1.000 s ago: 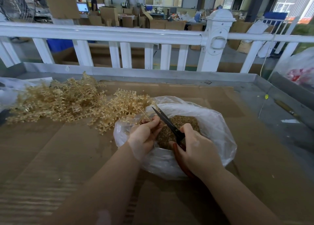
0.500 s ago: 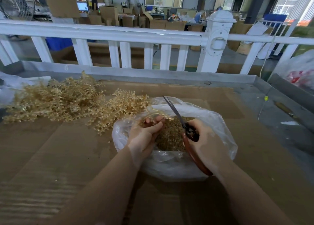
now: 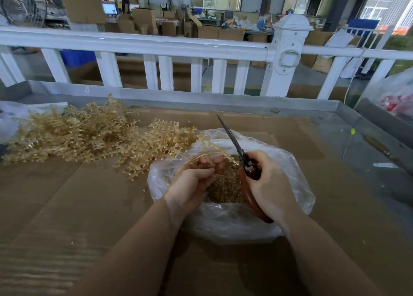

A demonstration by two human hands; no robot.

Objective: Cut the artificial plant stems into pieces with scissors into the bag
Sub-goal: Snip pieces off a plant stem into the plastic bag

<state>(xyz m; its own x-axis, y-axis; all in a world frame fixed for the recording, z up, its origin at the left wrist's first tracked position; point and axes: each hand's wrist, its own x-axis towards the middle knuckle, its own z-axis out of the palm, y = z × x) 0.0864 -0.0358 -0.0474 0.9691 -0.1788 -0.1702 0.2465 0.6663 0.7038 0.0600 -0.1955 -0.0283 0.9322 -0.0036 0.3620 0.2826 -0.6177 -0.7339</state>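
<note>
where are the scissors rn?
Head view, right of centre: the scissors are gripped in the right hand over the open plastic bag, blades pointing up and away beside the stem in the left hand.

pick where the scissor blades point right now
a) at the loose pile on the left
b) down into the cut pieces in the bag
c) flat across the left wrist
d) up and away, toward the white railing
d: the right hand grips the scissors with the blades raised over the bag, tips aimed toward the white railing, clear of the stem that the left hand holds.
</note>
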